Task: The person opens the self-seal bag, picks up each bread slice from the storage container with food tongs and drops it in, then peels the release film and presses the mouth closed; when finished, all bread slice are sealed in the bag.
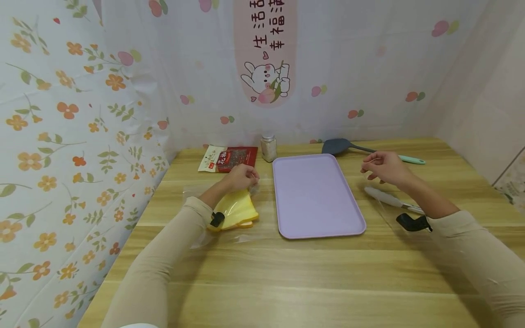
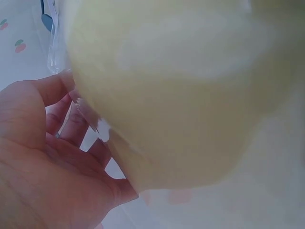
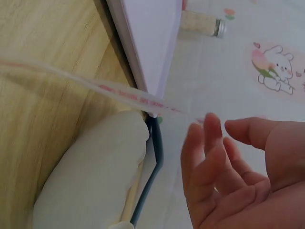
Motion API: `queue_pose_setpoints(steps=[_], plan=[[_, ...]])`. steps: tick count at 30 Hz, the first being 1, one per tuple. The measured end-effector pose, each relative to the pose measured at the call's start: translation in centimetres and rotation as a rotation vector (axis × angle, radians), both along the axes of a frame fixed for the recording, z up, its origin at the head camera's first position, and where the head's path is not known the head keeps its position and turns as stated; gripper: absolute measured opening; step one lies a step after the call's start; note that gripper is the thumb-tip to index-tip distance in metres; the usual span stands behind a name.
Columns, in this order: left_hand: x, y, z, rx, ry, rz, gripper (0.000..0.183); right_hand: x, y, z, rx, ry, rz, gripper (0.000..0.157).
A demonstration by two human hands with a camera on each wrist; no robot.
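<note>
On the left of the head view, my left hand [image 1: 243, 177] grips the edge of a clear plastic bag [image 1: 246, 238] over yellow slices with an orange edge [image 1: 235, 209]. In the left wrist view, the curled fingers and thumb of the left hand [image 2: 62, 138] lie at the edge of a large, blurred pale-yellow slice [image 2: 181, 114]. Above the tongs, my right hand [image 1: 387, 168] pinches a thin clear plastic film. In the right wrist view, that plastic film [image 3: 128, 97] with red print runs to the fingertips of the right hand [image 3: 233, 176].
Between the hands lies a lilac tray [image 1: 316, 196]. Behind are a red seasoning packet [image 1: 234, 158], a glass jar [image 1: 269, 148] and a spatula with a dark head [image 1: 336, 146]. White-tipped tongs [image 1: 383, 197] lie at the right. A patterned curtain [image 1: 197, 68] closes off the back.
</note>
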State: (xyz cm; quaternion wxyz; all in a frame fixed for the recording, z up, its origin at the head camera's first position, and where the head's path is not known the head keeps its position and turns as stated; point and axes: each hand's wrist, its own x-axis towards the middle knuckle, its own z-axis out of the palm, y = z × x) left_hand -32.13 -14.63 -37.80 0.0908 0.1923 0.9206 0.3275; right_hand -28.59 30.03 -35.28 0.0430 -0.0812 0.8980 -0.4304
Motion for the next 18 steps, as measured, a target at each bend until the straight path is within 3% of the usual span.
queue_pose_setpoints(steps=[5,13,18], plan=[[-0.05,0.07,-0.28,0.017,-0.009,-0.008,0.015,-0.35,-0.15,-0.43,-0.003,0.009,0.053,0.045],[-0.40,-0.04,-0.31,0.025,-0.021,0.006,0.016,-0.55,-0.59,-0.79,0.027,0.159,0.074,0.029],[-0.31,0.00,-0.36,0.033,-0.045,0.009,0.015,-0.59,-0.87,-1.01,0.044,0.180,0.068,0.029]])
